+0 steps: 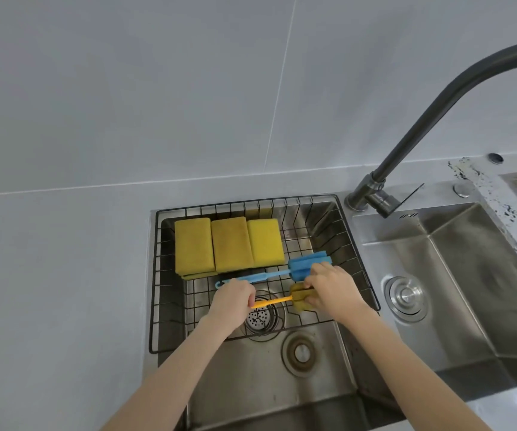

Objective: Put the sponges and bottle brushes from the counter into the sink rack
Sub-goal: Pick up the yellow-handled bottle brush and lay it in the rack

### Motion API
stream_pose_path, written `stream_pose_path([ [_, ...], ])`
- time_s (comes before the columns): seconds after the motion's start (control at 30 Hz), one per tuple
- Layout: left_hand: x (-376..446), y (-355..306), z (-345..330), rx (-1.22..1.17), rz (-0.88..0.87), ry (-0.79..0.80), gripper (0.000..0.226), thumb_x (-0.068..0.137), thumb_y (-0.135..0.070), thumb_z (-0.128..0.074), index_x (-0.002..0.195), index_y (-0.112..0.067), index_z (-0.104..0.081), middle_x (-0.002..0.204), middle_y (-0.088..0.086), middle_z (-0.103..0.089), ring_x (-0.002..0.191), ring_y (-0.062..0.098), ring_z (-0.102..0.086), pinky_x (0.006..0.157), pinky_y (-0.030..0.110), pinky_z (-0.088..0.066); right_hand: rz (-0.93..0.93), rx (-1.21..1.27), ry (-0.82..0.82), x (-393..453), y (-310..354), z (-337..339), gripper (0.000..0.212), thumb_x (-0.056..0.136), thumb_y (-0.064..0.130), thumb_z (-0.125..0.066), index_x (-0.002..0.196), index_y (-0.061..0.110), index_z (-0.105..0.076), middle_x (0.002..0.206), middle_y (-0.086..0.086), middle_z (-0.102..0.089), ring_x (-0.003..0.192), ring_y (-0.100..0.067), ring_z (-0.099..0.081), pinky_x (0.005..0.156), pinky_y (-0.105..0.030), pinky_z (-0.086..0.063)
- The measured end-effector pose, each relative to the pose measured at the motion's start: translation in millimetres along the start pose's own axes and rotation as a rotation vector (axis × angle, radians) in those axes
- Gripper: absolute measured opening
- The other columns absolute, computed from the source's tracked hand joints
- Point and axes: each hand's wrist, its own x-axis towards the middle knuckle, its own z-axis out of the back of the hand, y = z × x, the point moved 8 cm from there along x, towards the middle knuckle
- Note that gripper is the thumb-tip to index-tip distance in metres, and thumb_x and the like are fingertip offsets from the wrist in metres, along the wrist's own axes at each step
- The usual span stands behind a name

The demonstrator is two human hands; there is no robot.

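Brush: yellow foam-headed bottle brush (285, 299), lower centre, over black wire sink rack (372, 293).
Left hand (232, 301): fingers pinched on stiff handle.
Right hand (332, 290): fingers closed round foam head.
Handling: probably light, squashy head; the handle looks the better hold.

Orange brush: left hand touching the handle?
Touching. Head view shows the left hand with fingers closed on the end of the orange brush handle; the right hand holds its sponge head.

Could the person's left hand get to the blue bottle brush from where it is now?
Probably yes. The left hand grips the yellow bottle brush by its handle, and the blue bottle brush lies uncovered just behind it in the wire rack; it would first need to let go.
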Motion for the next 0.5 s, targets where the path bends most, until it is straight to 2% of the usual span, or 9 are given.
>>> stream_pose_path([
  [0.13, 3, 2, -3, -0.007, 0.002, 0.002, 0.009, 0.081, -0.006, -0.064, 0.081, -0.013, -0.070, 0.095, 0.007, -0.069, 0.084, 0.021, -0.066, 0.084, 0.036, -0.056, -0.046, 0.066, 0.038, 3, 0, -5, 0.025, 0.087, 0.026, -0.057, 0.110, 0.016, -0.059, 0.108, -0.005, -0.058, 0.097, -0.022, -0.058, 0.084, -0.034, -0.050],
  [0.33, -2, 3, -4, -0.025, -0.005, 0.013, 0.009, 0.084, -0.009, -0.062, 0.088, -0.010, -0.070, 0.095, 0.009, -0.070, 0.084, 0.022, -0.067, 0.083, 0.036, -0.057, -0.098, 0.123, 0.070, 1, 0, -2, 0.022, 0.087, 0.025, -0.057, 0.108, 0.018, -0.058, 0.107, -0.003, -0.062, 0.094, -0.021, -0.060, 0.080, -0.033, -0.051],
  [0.4, -7, 1, 1, -0.045, -0.024, 0.016, 0.013, 0.085, -0.014, -0.061, 0.095, -0.012, -0.069, 0.097, 0.008, -0.071, 0.086, 0.022, -0.066, 0.083, 0.036, -0.057, -0.116, 0.136, 0.074, 1, 2, 7, 0.020, 0.087, 0.027, -0.056, 0.105, 0.019, -0.059, 0.103, -0.003, -0.064, 0.091, -0.021, -0.061, 0.076, -0.032, -0.050],
  [0.5, -22, 2, 21, -0.085, -0.049, -0.056, 0.023, 0.088, -0.019, -0.057, 0.109, -0.016, -0.064, 0.107, 0.006, -0.070, 0.096, 0.021, -0.063, 0.087, 0.038, -0.054, -0.141, 0.170, -0.010, 0, 14, 27, 0.023, 0.089, 0.025, -0.052, 0.112, 0.020, -0.056, 0.104, -0.004, -0.064, 0.091, -0.024, -0.063, 0.074, -0.035, -0.052],
])
